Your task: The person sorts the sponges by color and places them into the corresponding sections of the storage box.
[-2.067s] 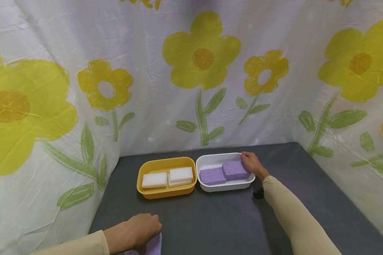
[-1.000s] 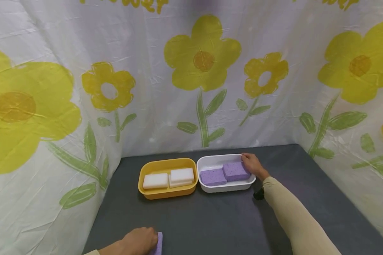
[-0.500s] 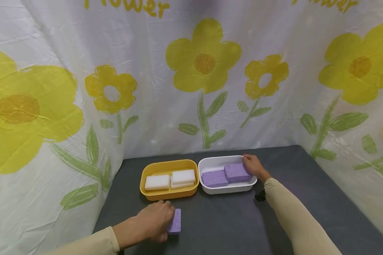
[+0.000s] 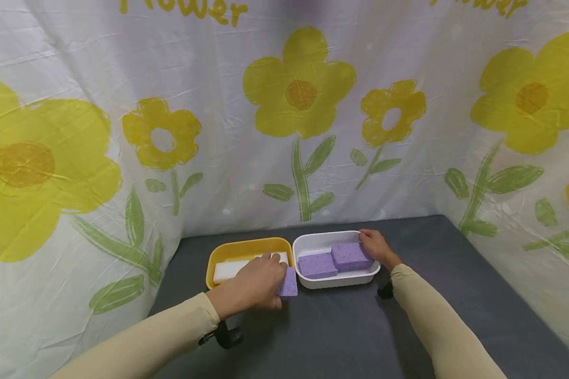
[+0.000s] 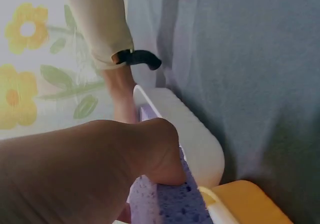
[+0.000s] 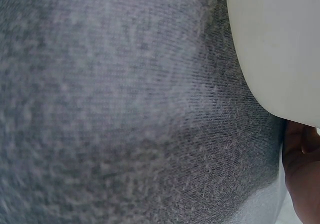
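My left hand pinches a purple sponge with thumb and fingers. Hand and sponge overlap the front right part of the yellow tray. The left wrist view shows the thumb along the face of the pitted sponge, with the trays beyond it. My right hand grips the right end of the white tray at its rim. Inside that tray lie purple sponges, a lower one at left and a higher one at right. White sponges lie in the yellow tray, partly hidden by my left hand.
The two trays stand side by side near the back of the dark cloth-covered table. A flower-printed curtain encloses the back and both sides. Dark bands sit at the wrists.
The left hand has brought the purple sponge from the near left edge, forward and right, up to the gap between the trays. The right hand keeps its grip on the white tray.
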